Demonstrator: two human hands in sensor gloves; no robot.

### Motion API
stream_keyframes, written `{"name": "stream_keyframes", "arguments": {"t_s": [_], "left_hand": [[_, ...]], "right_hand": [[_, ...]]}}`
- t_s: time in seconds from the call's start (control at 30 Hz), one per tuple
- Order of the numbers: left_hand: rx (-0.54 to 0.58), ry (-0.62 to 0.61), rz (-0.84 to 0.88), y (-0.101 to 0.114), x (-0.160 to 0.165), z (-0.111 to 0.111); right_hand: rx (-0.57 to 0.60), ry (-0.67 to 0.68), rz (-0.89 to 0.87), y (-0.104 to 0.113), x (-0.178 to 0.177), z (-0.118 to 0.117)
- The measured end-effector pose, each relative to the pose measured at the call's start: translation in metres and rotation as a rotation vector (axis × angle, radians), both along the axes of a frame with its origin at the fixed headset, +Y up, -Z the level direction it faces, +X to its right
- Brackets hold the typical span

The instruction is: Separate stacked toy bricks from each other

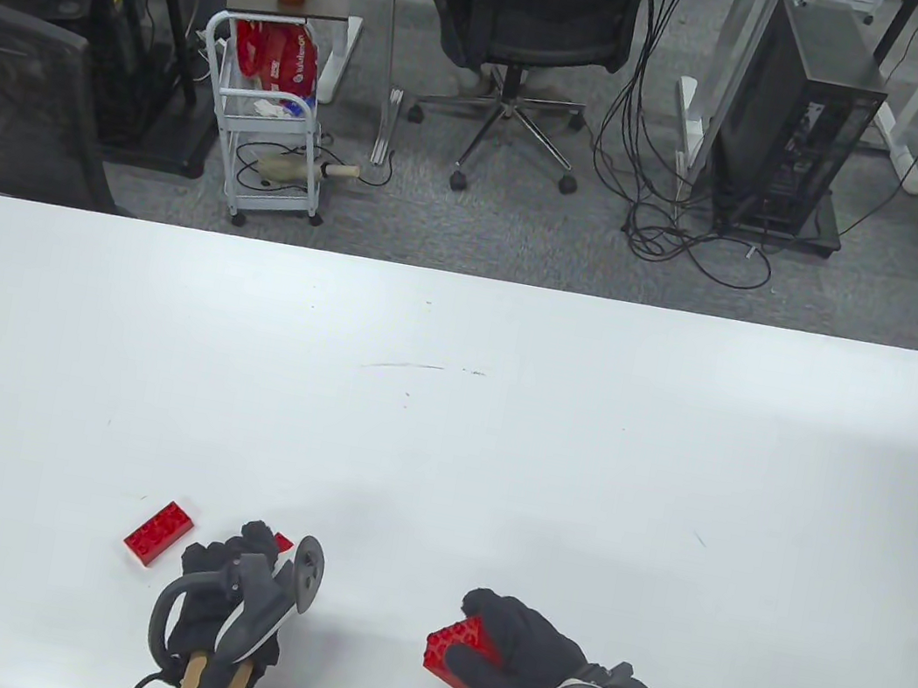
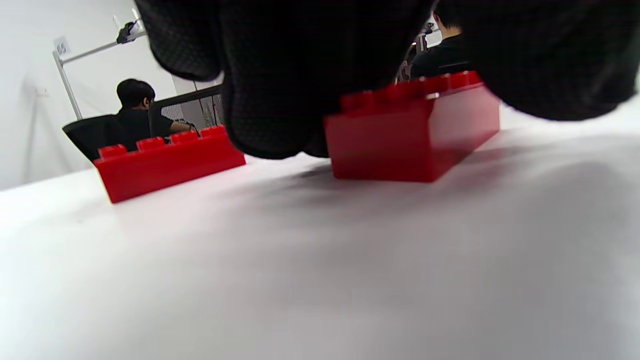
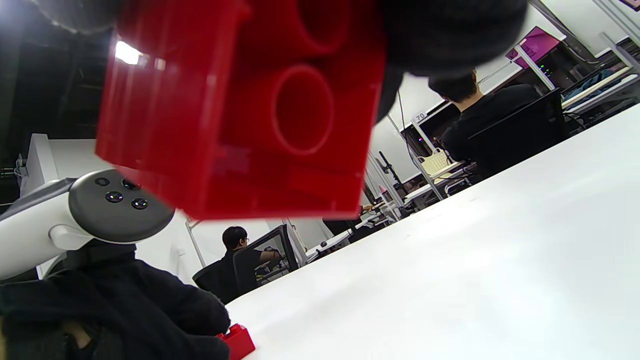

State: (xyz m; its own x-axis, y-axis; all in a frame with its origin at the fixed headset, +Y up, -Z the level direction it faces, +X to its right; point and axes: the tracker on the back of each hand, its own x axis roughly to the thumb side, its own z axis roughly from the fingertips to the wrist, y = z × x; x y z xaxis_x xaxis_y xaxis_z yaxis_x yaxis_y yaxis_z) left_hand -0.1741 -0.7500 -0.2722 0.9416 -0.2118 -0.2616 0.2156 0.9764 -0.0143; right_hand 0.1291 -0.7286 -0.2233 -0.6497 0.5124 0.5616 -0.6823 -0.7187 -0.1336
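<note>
A loose red brick (image 1: 159,533) lies flat on the white table (image 1: 447,413), left of my left hand (image 1: 257,544). My left hand reaches down over a second red brick (image 1: 285,542) that stands on the table. In the left wrist view its fingers (image 2: 270,100) touch that brick (image 2: 415,135) at its ends, and the loose brick (image 2: 165,162) sits to its left. My right hand (image 1: 492,634) grips a red brick (image 1: 458,650) and holds it tilted above the table. The right wrist view shows that brick's hollow underside (image 3: 240,115).
The table's far edge (image 1: 471,277) borders an office floor with a chair, a cart and cables. Both hands are near the table's front edge. My left hand and its tracker (image 3: 75,215) show at the left of the right wrist view.
</note>
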Motion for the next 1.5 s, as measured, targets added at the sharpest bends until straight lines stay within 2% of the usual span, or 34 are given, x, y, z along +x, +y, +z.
{"name": "stream_keyframes", "arguments": {"t_s": [0.1,0.23,0.4,0.53,0.63,0.73,0.93,1.07,1.17,1.3,1.5], "left_hand": [[0.042,-0.009,0.028,0.007,0.002,0.003],[0.143,-0.086,0.116,0.021,0.008,0.010],[0.218,-0.242,0.177,0.035,0.023,0.024],[0.278,-0.473,0.233,0.043,0.040,0.039],[0.244,-0.670,0.328,0.043,0.052,0.045],[0.219,-0.790,0.395,0.041,0.064,0.049],[0.180,-0.862,0.455,0.037,0.072,0.053],[0.123,-0.916,0.560,0.034,0.078,0.053],[0.087,-0.929,0.544,0.031,0.085,0.056],[0.101,-0.938,0.529,0.028,0.088,0.058],[0.163,-0.946,0.625,0.033,0.085,0.059]], "right_hand": [[0.000,-0.016,0.004,-0.001,0.001,-0.002],[0.007,-0.047,0.009,-0.001,0.003,-0.005],[0.014,-0.105,0.008,0.001,0.009,-0.007],[0.020,-0.127,0.024,0.000,0.010,-0.008],[0.038,-0.130,0.044,0.000,0.010,-0.008],[0.036,-0.097,0.061,-0.001,0.007,-0.007],[0.030,-0.029,0.107,-0.003,0.002,-0.005],[0.021,0.015,0.158,-0.008,-0.005,-0.004],[0.020,0.034,0.176,-0.009,-0.008,-0.002],[0.012,0.050,0.182,-0.009,-0.009,-0.001],[-0.003,0.069,0.164,-0.007,-0.010,0.001]]}}
